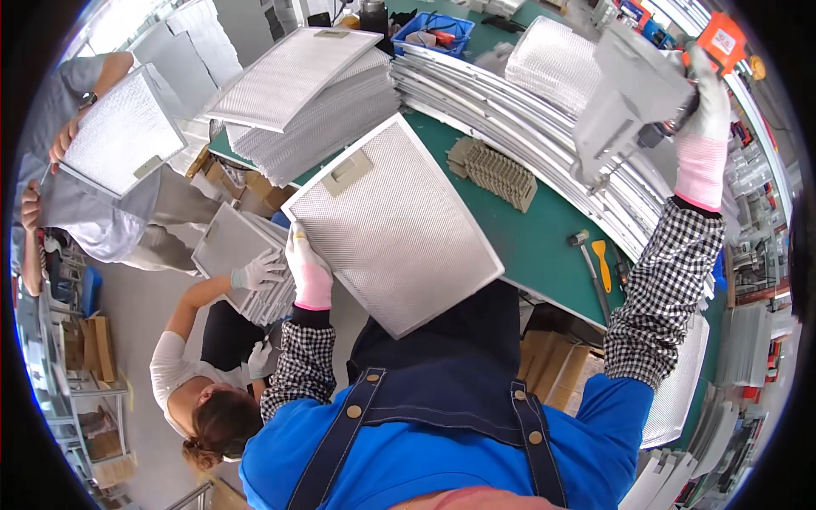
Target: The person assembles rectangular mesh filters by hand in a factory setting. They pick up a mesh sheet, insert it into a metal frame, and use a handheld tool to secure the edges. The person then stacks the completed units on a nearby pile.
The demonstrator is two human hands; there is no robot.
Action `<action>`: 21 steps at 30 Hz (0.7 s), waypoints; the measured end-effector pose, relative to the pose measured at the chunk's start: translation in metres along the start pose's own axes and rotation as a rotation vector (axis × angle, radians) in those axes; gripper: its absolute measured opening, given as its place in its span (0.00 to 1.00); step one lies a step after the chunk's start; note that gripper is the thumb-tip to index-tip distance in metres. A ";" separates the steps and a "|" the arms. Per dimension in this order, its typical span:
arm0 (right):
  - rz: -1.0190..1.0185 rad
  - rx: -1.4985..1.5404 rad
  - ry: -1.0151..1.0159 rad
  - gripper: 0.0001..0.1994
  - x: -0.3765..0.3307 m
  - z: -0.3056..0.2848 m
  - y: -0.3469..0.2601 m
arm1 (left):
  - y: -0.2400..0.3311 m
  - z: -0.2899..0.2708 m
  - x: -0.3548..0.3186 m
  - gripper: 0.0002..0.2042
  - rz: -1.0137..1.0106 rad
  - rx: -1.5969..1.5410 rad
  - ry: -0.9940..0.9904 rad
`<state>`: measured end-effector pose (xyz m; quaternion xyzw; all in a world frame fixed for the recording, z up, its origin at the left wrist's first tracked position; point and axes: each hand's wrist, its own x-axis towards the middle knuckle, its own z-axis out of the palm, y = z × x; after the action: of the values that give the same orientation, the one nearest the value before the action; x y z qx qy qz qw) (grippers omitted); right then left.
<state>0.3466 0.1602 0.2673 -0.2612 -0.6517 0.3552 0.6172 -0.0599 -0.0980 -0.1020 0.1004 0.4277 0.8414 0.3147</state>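
Observation:
My left hand (pixel 308 265), in a white glove with a pink cuff, grips the left edge of a framed metal mesh filter panel (pixel 408 229). The panel tilts in front of me over the table edge, with a beige latch plate (pixel 347 172) near its upper left corner. High on the right, my gloved right hand (pixel 707 102) is closed round a bulky grey power tool (pixel 625 93) with an orange block at its end. The tool hangs above a stack of metal frame strips (pixel 510 119). Beige plastic latch pieces (pixel 493 172) lie in a row between panel and strips.
A pile of mesh panels (pixel 314 119) stands at the back left of the green table (pixel 544 238). A hammer (pixel 588 268) and a yellow scraper (pixel 602 265) lie on the right. Behind is a blue bin (pixel 433 34). Two co-workers handle panels on the left.

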 end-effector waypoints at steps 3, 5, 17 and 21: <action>-0.016 -0.066 -0.017 0.19 -0.001 0.007 0.002 | -0.006 0.010 0.015 0.16 0.022 0.007 -0.050; -0.093 -0.258 0.066 0.22 -0.007 0.014 -0.007 | -0.008 0.019 0.019 0.17 0.008 0.048 -0.069; 0.325 -0.236 -0.609 0.16 -0.118 0.105 0.126 | -0.009 0.053 0.006 0.21 -0.038 0.173 -0.345; 0.532 -0.187 -0.670 0.15 -0.119 0.116 0.118 | -0.025 0.047 0.015 0.20 -0.117 0.163 -0.280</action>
<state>0.2325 0.1231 0.1024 -0.3451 -0.7554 0.5063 0.2322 -0.0393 -0.0469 -0.0942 0.2166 0.4515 0.7619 0.4107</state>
